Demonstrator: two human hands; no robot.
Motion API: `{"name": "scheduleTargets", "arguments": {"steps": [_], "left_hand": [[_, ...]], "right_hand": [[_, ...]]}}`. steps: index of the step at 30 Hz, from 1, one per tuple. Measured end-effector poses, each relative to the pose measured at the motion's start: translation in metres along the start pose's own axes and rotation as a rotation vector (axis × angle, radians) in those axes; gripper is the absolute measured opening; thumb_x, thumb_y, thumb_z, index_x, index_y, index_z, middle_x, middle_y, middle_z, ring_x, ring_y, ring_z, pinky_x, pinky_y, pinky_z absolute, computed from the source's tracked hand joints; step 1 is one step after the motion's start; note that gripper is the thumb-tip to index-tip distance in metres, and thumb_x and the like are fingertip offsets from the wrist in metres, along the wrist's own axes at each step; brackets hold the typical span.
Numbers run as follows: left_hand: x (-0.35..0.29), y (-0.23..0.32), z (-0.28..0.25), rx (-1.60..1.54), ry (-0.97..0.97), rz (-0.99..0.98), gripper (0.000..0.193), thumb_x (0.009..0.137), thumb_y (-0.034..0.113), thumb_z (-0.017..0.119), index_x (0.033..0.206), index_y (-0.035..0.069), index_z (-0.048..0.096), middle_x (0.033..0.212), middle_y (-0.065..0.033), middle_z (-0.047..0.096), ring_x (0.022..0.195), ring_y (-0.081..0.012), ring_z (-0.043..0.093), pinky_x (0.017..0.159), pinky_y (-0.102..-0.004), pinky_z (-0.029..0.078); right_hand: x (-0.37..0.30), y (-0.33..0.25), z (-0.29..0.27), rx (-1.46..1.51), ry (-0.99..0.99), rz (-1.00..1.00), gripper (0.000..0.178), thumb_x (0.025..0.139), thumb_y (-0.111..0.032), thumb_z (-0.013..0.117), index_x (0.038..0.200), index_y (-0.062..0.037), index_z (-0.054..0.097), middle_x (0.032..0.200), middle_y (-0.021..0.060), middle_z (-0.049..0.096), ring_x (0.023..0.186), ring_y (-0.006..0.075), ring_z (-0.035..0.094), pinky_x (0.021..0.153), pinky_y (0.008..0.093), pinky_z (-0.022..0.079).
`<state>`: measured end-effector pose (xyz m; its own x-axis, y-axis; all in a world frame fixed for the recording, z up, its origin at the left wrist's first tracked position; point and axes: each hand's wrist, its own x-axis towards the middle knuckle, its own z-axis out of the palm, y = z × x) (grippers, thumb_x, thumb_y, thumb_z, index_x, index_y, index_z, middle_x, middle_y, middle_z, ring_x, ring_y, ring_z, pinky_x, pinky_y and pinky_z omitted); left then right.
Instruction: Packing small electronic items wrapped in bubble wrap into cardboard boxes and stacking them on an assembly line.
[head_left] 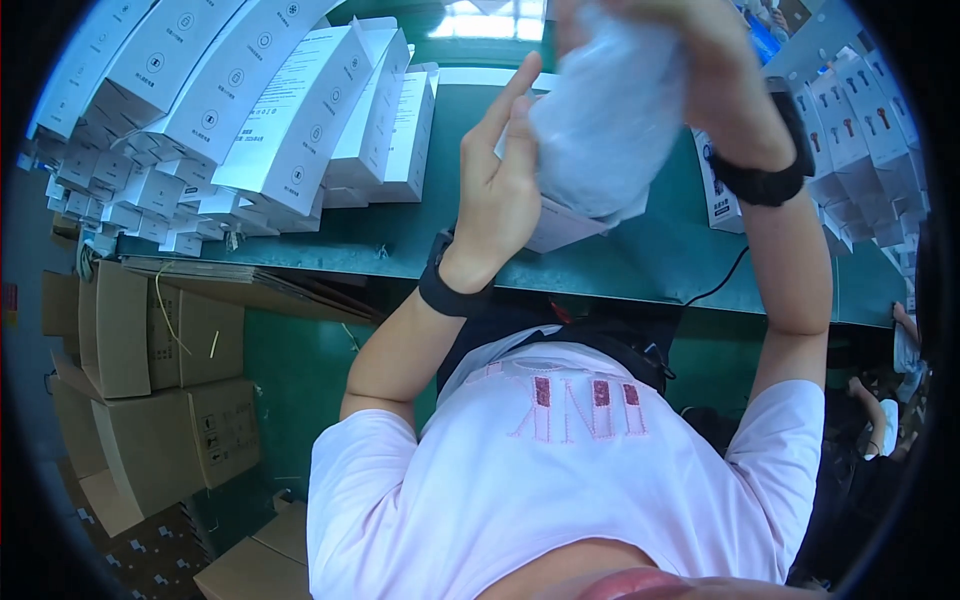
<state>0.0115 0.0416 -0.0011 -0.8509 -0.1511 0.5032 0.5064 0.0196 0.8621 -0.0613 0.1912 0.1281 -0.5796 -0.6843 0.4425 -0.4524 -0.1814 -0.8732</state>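
A cloudy, translucent plastic bag [612, 115] hangs over the workbench in front of me, its contents hidden by the film. Up at its top right is my right hand [718, 75], blurred by motion, with the fingers closed on the bag. My left hand [503, 180] stands upright along the left side of the bag, fingers stretched out and not wrapped round anything. Below the bag, the lower end of a white box [562, 232] shows on the bench edge; the bag covers most of it. Both wrists wear black bands.
Long white printed boxes [300, 110] are stacked at the left of the green bench [445, 225]. More boxes with key pictures [850, 115] pile up at the right. Brown cartons [150, 420] stand on the floor at left. A black cable [722, 278] hangs over the bench edge.
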Motion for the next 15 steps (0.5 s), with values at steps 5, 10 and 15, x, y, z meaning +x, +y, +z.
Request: {"name": "scheduleTargets", "arguments": {"steps": [5, 10, 15], "left_hand": [[0.007, -0.013, -0.007, -0.269, 0.165, -0.094, 0.046, 0.105, 0.025, 0.038, 0.139, -0.005, 0.045, 0.131, -0.0171, 0.056, 0.117, -0.0179, 0.054, 0.098, -0.0307, 0.042], [-0.011, -0.004, -0.018, -0.147, 0.181, -0.035, 0.051, 0.105, 0.027, 0.035, 0.144, -0.007, 0.036, 0.135, -0.0200, 0.052, 0.118, -0.0214, 0.053, 0.102, -0.0320, 0.037], [-0.024, -0.002, -0.024, -0.162, 0.122, -0.011, 0.081, 0.097, 0.042, 0.051, 0.151, -0.005, 0.012, 0.141, -0.0215, 0.042, 0.120, -0.0240, 0.050, 0.102, -0.0329, 0.037]], "right_hand": [[-0.019, 0.043, 0.021, -0.969, -0.277, -0.239, 0.041, 0.085, -0.024, 0.068, 0.122, -0.0109, 0.060, 0.136, 0.0208, 0.043, 0.123, 0.0374, 0.047, 0.103, 0.0439, 0.040], [-0.011, 0.041, 0.033, -1.162, -0.446, -0.137, 0.063, 0.089, -0.027, 0.064, 0.144, -0.0083, 0.039, 0.149, 0.0213, 0.032, 0.139, 0.0382, 0.032, 0.114, 0.0499, 0.026], [0.133, 0.130, -0.144, -1.305, 0.381, -0.218, 0.035, 0.085, -0.016, 0.058, 0.119, -0.0047, 0.059, 0.099, 0.0176, 0.068, 0.088, 0.0309, 0.067, 0.071, 0.0422, 0.052]]}}
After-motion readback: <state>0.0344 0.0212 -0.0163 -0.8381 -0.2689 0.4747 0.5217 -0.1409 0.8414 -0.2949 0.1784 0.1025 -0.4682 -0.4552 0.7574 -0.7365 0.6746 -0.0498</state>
